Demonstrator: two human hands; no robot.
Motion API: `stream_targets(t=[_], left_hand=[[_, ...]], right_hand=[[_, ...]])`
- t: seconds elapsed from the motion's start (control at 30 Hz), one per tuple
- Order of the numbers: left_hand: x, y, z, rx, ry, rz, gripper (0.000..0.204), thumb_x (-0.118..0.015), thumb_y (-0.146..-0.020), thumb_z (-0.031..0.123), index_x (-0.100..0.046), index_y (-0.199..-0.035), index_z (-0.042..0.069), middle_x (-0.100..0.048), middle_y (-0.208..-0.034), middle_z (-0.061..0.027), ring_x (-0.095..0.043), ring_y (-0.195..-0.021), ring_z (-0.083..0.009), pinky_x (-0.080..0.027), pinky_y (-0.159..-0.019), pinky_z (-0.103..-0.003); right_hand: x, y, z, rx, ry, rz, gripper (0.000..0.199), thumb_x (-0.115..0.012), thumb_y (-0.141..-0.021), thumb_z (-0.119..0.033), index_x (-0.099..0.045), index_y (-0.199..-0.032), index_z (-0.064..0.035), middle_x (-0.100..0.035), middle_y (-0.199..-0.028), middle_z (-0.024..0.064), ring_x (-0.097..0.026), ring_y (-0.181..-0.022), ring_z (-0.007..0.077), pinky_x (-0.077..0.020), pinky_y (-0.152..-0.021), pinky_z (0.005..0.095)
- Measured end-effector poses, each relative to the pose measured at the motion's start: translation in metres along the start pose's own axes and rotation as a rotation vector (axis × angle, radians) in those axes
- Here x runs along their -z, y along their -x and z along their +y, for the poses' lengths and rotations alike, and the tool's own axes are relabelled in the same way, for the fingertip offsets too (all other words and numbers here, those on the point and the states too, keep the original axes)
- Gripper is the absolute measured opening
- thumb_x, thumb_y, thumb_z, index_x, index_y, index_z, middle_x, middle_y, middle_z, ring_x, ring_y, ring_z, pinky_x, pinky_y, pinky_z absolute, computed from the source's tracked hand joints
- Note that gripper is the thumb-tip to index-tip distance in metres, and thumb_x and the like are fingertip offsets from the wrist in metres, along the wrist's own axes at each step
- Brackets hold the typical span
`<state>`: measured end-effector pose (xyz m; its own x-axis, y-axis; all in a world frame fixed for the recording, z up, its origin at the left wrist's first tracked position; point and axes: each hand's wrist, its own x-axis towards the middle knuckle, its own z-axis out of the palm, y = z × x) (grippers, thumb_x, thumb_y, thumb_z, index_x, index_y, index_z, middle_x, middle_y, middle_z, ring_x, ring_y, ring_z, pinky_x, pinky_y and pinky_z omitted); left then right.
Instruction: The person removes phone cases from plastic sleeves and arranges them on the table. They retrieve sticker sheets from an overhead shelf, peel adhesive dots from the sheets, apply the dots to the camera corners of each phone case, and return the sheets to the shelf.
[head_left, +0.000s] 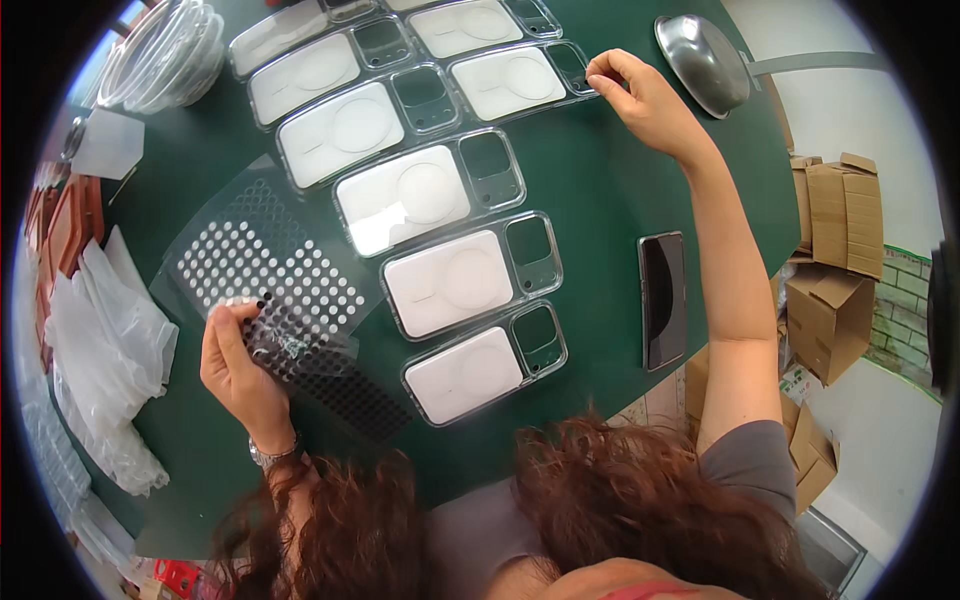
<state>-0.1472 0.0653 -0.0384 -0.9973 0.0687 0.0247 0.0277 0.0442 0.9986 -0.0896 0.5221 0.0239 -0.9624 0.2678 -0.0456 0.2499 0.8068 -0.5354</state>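
Note:
My left hand [243, 375] pinches a clear sheet of small round dot stickers between thumb and fingers. Black dots [350, 395] fill its lower part. White dots [250, 262] show on the clear sheet just beyond my fingers. My right hand [648, 108] is stretched far forward, thumb and fingertips closed together at the right end of a clear phone case [510, 82]. Whatever may be between those fingertips is hidden or too small to see. More clear cases with white inserts, such as the nearest one [465, 375], lie flat in a slanting column.
A dark phone [663, 300] lies on the green table [590, 240] beside my right forearm. A metal bowl [705, 65] sits at the far right edge. Clear plastic lids or bowls [165, 55] are stacked far left, plastic bags [105, 360] nearer. Cardboard boxes [830, 315] stand right of the table.

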Motion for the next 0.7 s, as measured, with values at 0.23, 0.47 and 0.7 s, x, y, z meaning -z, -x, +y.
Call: stream_targets(t=[0.23,0.47,0.7], left_hand=[[-0.004,-0.001,0.005,0.000,-0.035,0.043,0.033,-0.049,-0.104,0.018,-0.067,-0.092,-0.007,-0.067,-0.089,-0.0068,-0.056,-0.083,-0.0098,-0.043,-0.080,-0.024],[0.000,-0.002,-0.003,-0.024,-0.089,0.010,0.040,-0.044,-0.106,0.023,-0.067,-0.099,-0.008,-0.065,-0.100,-0.0096,-0.056,-0.087,-0.0116,-0.044,-0.082,-0.025],[0.014,-0.012,0.011,-0.051,0.127,0.164,0.049,-0.036,-0.108,0.029,-0.055,-0.129,-0.011,-0.060,-0.113,-0.0118,-0.057,-0.088,-0.0147,-0.048,-0.076,-0.027]], right_hand=[[-0.007,-0.009,0.000,0.066,0.065,-0.028,0.018,-0.055,-0.094,-0.015,-0.060,-0.098,0.0027,-0.060,-0.091,0.0131,-0.058,-0.082,0.0242,-0.0482,-0.077,0.0338],[-0.007,-0.011,0.001,0.126,0.128,-0.027,0.015,-0.055,-0.091,-0.011,-0.060,-0.095,0.0030,-0.061,-0.093,0.0146,-0.060,-0.085,0.0281,-0.0489,-0.079,0.0361],[-0.006,-0.016,-0.003,0.163,0.084,-0.045,0.014,-0.060,-0.092,-0.011,-0.055,-0.089,0.0010,-0.054,-0.078,0.0062,-0.049,-0.072,0.0139,-0.0420,-0.067,0.0281]])
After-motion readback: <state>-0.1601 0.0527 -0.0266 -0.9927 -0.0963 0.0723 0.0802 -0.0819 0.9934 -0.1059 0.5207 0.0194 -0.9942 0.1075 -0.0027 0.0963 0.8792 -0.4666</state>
